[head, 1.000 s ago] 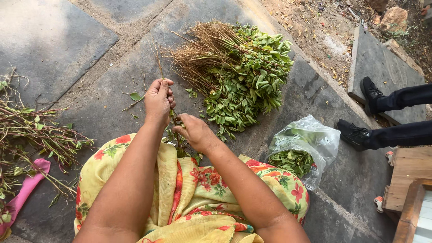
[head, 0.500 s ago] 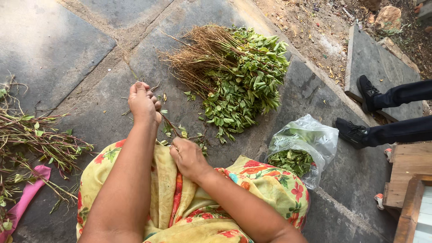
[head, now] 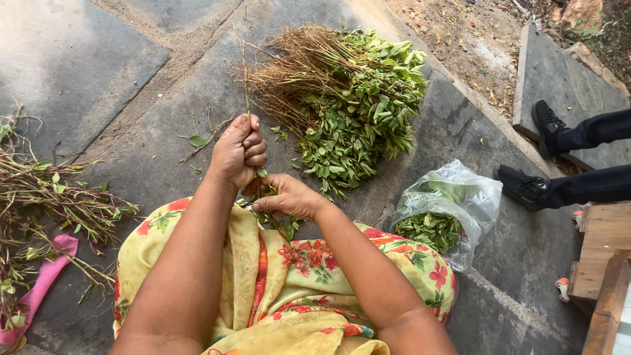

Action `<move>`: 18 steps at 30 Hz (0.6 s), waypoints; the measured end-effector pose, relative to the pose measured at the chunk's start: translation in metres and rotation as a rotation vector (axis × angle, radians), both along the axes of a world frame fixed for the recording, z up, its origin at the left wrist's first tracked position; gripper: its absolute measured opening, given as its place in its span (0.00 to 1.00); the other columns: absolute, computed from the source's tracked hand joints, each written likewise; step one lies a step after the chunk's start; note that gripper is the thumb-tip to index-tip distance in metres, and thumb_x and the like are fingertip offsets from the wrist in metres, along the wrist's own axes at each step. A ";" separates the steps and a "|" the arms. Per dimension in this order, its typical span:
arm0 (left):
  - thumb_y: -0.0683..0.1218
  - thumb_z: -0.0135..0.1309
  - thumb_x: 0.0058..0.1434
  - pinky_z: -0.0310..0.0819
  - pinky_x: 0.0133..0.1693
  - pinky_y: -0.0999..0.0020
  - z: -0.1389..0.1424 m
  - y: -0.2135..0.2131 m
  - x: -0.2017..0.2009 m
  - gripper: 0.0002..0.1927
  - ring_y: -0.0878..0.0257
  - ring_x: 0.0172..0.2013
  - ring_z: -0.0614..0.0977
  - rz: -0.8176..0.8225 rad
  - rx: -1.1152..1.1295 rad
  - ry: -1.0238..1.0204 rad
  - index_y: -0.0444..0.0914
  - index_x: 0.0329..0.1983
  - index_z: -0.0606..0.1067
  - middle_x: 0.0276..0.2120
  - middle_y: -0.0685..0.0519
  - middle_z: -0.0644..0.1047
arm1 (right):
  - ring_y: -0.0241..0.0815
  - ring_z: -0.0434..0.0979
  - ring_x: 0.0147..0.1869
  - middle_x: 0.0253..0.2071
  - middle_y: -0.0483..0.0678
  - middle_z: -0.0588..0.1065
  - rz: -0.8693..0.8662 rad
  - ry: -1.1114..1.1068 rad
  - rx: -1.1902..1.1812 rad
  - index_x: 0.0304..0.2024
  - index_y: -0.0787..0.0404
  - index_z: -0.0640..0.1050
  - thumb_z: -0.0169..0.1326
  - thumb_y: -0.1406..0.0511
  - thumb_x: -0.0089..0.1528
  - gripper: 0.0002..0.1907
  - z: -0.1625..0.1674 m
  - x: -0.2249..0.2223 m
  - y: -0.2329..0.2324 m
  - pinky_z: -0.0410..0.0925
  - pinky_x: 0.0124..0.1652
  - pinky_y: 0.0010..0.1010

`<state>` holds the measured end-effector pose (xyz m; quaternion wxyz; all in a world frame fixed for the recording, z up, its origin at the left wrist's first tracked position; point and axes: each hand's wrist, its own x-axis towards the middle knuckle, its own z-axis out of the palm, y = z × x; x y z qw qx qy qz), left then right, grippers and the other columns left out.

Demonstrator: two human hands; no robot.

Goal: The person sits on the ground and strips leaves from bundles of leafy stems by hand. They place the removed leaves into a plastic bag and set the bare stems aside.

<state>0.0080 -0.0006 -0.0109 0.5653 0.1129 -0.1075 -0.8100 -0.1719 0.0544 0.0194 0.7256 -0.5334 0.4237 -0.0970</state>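
Hands, two, bare, both working over the lap on one plant stem.

Left hand (head: 240, 151): fist closing around a thin stem (head: 246, 79), which is sticking up and away from the knuckles, bare along the part showing above the fist. Grip appears to be steadying the stem so leaves can come off it.

Right hand (head: 289, 197): sitting just beside and below the left, fingertips pinching together on green leaves (head: 263, 173) at the lower end of the same stem; a few loose leaves are lying beneath it on the cloth.

Floral cloth (head: 296, 283): yellow, with red and green flowers, spreading across the lap under both forearms, seemingly catching what falls.

Leafy bundle (head: 348, 105): large heap lying on the stone floor (head: 98, 59) ahead of the hands, brown roots pointing left, green tops pointing right; within reach, apparently the supply.

Stripped stalks (head: 46, 204): scattered pile lying at far left on the floor, mostly bare twigs with few leaves, well apart from the bundle.

Plastic bag (head: 453, 210): clear, mouth open, holding picked green leaves, sitting on the floor to the right of the lap.

Pink strip (head: 39, 283): lying under the stalks, lower left.

Another person's dark shoes and trouser legs (head: 565, 158): resting at far right, near a wooden bench edge (head: 601, 263).
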 end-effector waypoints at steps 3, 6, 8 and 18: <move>0.52 0.45 0.77 0.47 0.20 0.79 -0.004 -0.002 -0.001 0.12 0.74 0.19 0.55 -0.087 -0.020 0.064 0.41 0.41 0.69 0.21 0.63 0.58 | 0.27 0.65 0.29 0.32 0.38 0.73 0.078 -0.012 -0.002 0.47 0.60 0.80 0.61 0.59 0.68 0.12 0.008 0.000 -0.011 0.60 0.28 0.24; 0.52 0.45 0.76 0.47 0.20 0.79 -0.003 -0.005 -0.007 0.12 0.75 0.18 0.55 -0.178 -0.013 -0.032 0.41 0.40 0.69 0.21 0.63 0.60 | 0.32 0.79 0.39 0.35 0.43 0.82 0.301 0.165 -0.523 0.42 0.60 0.83 0.61 0.58 0.65 0.12 0.022 -0.003 -0.022 0.72 0.43 0.30; 0.53 0.46 0.76 0.48 0.19 0.79 0.000 -0.004 -0.010 0.12 0.74 0.18 0.55 -0.227 -0.029 -0.062 0.41 0.40 0.70 0.20 0.63 0.60 | 0.37 0.80 0.40 0.34 0.45 0.82 0.371 0.315 -0.482 0.39 0.61 0.83 0.62 0.56 0.62 0.14 0.030 -0.001 -0.025 0.72 0.43 0.34; 0.61 0.48 0.74 0.46 0.17 0.77 -0.004 0.000 -0.022 0.21 0.74 0.16 0.56 0.141 -0.017 -0.265 0.42 0.34 0.66 0.18 0.64 0.59 | 0.47 0.75 0.42 0.36 0.52 0.72 -0.036 0.340 -0.679 0.43 0.56 0.84 0.59 0.57 0.63 0.12 0.011 0.010 -0.020 0.71 0.44 0.37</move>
